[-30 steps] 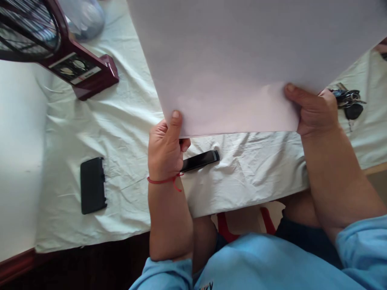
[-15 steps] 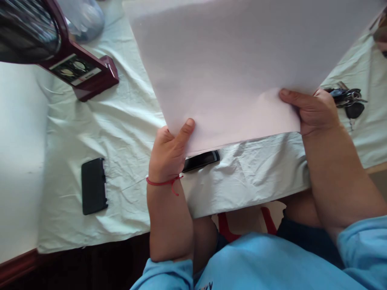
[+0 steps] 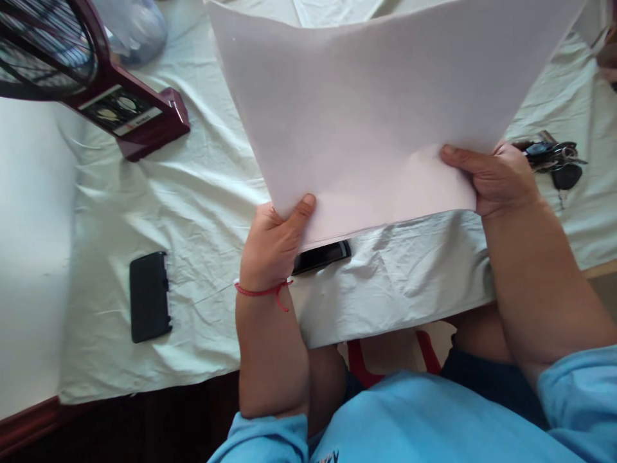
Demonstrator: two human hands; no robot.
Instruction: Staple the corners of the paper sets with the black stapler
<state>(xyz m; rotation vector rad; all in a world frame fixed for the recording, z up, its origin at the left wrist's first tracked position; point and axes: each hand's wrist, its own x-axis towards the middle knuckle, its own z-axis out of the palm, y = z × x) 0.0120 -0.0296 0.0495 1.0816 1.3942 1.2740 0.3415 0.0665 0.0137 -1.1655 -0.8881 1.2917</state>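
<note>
Several sheets of plain white paper (image 3: 380, 122), stacked together, are raised above the table between my two hands. My left hand (image 3: 277, 241) grips the lower left corner, thumb on top and fingers hidden beneath. At the lower right corner my right hand (image 3: 504, 177) has the same hold, its thumb pressing a slight bend into the sheets. The far edge of the paper sags in the middle. A black phone (image 3: 325, 256) lies on the cloth just under the near edge, partly covered by the paper and my left hand.
A pale green cloth (image 3: 202, 206) covers the table. On the left lie a black phone case (image 3: 149, 297) and a dark red electric fan-like device (image 3: 130, 112), with a clear plastic bag (image 3: 139, 32) behind it. A bunch of keys (image 3: 559, 157) rests beyond my right hand.
The far edge of the paper has dropped toward me and now shows a curve. My left hand has shifted slightly right; my right hand has moved slightly left.
</note>
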